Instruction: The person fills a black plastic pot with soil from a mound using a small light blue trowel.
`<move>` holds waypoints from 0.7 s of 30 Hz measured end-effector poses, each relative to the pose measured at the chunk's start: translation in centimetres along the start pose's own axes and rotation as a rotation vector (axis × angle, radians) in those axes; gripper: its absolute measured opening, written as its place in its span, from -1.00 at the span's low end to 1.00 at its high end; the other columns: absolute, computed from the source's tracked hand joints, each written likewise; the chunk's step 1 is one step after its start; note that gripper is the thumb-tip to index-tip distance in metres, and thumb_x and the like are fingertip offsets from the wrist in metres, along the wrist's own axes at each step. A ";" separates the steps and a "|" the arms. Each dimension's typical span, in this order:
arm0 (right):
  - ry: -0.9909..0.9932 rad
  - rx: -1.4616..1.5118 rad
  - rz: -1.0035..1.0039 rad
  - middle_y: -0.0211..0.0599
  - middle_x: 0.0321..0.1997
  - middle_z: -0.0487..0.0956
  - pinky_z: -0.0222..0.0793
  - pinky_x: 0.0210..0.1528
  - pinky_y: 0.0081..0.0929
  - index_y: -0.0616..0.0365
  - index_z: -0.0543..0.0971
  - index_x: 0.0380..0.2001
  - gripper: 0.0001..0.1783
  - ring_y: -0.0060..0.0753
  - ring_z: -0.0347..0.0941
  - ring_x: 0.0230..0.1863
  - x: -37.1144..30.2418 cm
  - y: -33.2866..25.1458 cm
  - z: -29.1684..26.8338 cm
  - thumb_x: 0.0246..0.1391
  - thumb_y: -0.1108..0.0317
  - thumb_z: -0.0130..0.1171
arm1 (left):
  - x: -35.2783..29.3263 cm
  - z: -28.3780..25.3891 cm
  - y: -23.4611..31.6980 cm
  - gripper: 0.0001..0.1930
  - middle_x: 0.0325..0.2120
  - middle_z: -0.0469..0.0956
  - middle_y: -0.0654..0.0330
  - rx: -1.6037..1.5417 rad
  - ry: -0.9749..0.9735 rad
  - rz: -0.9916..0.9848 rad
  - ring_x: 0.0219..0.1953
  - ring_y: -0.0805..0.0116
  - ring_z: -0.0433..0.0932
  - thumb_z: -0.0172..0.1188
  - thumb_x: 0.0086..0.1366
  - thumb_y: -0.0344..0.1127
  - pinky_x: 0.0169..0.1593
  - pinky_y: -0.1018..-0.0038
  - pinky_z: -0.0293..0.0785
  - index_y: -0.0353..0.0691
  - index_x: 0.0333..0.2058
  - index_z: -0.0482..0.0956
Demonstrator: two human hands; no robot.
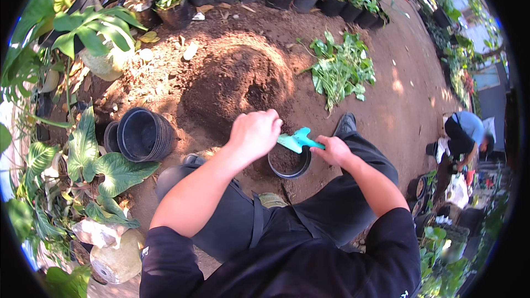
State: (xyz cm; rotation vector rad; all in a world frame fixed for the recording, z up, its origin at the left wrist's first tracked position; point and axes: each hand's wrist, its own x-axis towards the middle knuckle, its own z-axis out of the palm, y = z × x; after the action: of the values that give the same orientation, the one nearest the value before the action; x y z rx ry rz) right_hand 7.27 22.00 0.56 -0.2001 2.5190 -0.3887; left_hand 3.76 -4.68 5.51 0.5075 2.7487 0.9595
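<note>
The soil mound (237, 77) rises beyond the black pot (304, 164), which stands nearer the body, with soil (284, 161) inside below its rim. Filling seems the step in hand; the next move likely calls for tipping the turquoise trowel (297, 140) steadily over the opening. The trowel lies above the pot, its handle wrapped by the right hand's (332, 150) closed fingers; the left hand's (253, 132) curl beside the blade, their contents impossible to tell
</note>
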 end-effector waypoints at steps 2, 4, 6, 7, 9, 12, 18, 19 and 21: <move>0.004 -0.003 0.017 -0.08 -0.55 0.51 0.33 -0.37 -0.19 0.11 0.46 -0.37 -0.64 -0.01 0.45 -0.42 -1.4 2.1 -0.6 -0.05 0.03 0.08 | 0.2 -0.3 0.2 -0.77 -0.51 0.52 0.03 0.013 -0.041 -0.077 -0.40 0.06 0.52 -0.06 0.17 -0.18 -0.31 0.23 0.42 -0.17 -0.34 0.48; -0.027 -0.025 0.048 -0.10 -0.54 0.52 0.33 -0.37 -0.19 0.09 0.47 -0.37 -0.64 -0.03 0.45 -0.42 -2.3 4.1 -0.6 -0.04 0.02 0.07 | 0.5 -0.7 0.0 -0.75 -0.53 0.52 0.03 0.025 -0.077 -0.143 -0.42 0.08 0.52 -0.06 0.19 -0.17 -0.31 0.25 0.42 -0.16 -0.30 0.49; -0.048 -0.072 0.057 -0.11 -0.52 0.52 0.34 -0.34 -0.19 0.08 0.47 -0.36 -0.65 -0.05 0.46 -0.39 -2.9 5.8 -0.3 -0.04 0.01 0.06 | 0.5 -0.8 -0.1 -0.75 -0.50 0.53 0.03 0.046 -0.045 -0.139 -0.40 0.08 0.53 -0.10 0.21 -0.17 -0.29 0.23 0.44 -0.19 -0.34 0.47; -0.055 -0.071 0.066 -0.11 -0.50 0.52 0.34 -0.33 -0.19 0.08 0.47 -0.36 -0.64 -0.05 0.46 -0.38 -3.3 6.4 0.0 -0.04 0.01 0.05 | 0.6 -0.6 -0.3 -0.75 -0.49 0.53 0.03 0.049 -0.042 -0.139 -0.38 0.08 0.52 -0.10 0.21 -0.17 -0.27 0.24 0.43 -0.18 -0.33 0.48; -0.058 -0.084 0.053 -0.10 -0.46 0.53 0.34 -0.30 -0.19 0.07 0.47 -0.33 -0.64 -0.05 0.45 -0.33 -3.6 7.7 0.6 -0.04 0.01 0.05 | 0.9 -0.2 -0.6 -0.73 -0.50 0.52 0.00 0.045 -0.042 -0.161 -0.41 0.11 0.51 -0.04 0.19 -0.16 -0.30 0.31 0.40 -0.20 -0.26 0.48; -0.112 -0.137 0.050 -0.09 -0.44 0.53 0.34 -0.27 -0.17 0.07 0.48 -0.32 -0.63 -0.04 0.45 -0.30 -3.7 8.5 1.5 -0.05 0.01 0.05 | 0.9 0.6 -1.1 -0.73 -0.50 0.52 0.00 0.069 -0.084 -0.182 -0.43 0.14 0.51 -0.03 0.19 -0.17 -0.30 0.33 0.40 -0.21 -0.24 0.47; -0.196 -0.177 0.079 -0.19 -0.35 0.55 0.38 -0.23 -0.25 0.02 0.50 -0.26 -0.62 -0.14 0.47 -0.24 -2.9 9.4 3.0 -0.05 0.01 0.04 | 0.4 2.3 0.1 -0.72 -0.48 0.53 0.02 0.110 -0.198 -0.132 -0.36 0.08 0.51 -0.04 0.18 -0.18 -0.26 0.26 0.40 -0.25 -0.24 0.46; -0.214 -0.186 0.083 -0.19 -0.35 0.55 0.39 -0.23 -0.26 0.02 0.50 -0.25 -0.62 -0.15 0.47 -0.24 -2.8 8.9 3.0 -0.05 0.01 0.04 | 0.2 2.3 0.6 -0.72 -0.48 0.53 0.02 0.114 -0.214 -0.130 -0.36 0.08 0.51 -0.03 0.18 -0.19 -0.26 0.27 0.40 -0.25 -0.24 0.46; -0.234 -0.221 0.087 -0.19 -0.32 0.56 0.40 -0.23 -0.29 0.07 0.53 -0.27 -0.60 -0.17 0.48 -0.23 -2.3 8.7 3.5 -0.05 0.00 0.05 | -0.2 2.8 1.2 -0.72 -0.48 0.53 0.01 0.112 -0.206 -0.096 -0.36 0.08 0.51 -0.02 0.18 -0.20 -0.26 0.28 0.40 -0.26 -0.24 0.46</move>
State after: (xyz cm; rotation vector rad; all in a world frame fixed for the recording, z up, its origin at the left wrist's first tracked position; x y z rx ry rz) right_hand 10.61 29.92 -3.76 -0.2068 2.3254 -0.0474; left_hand 5.00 -2.27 4.13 0.4587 2.6241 0.6932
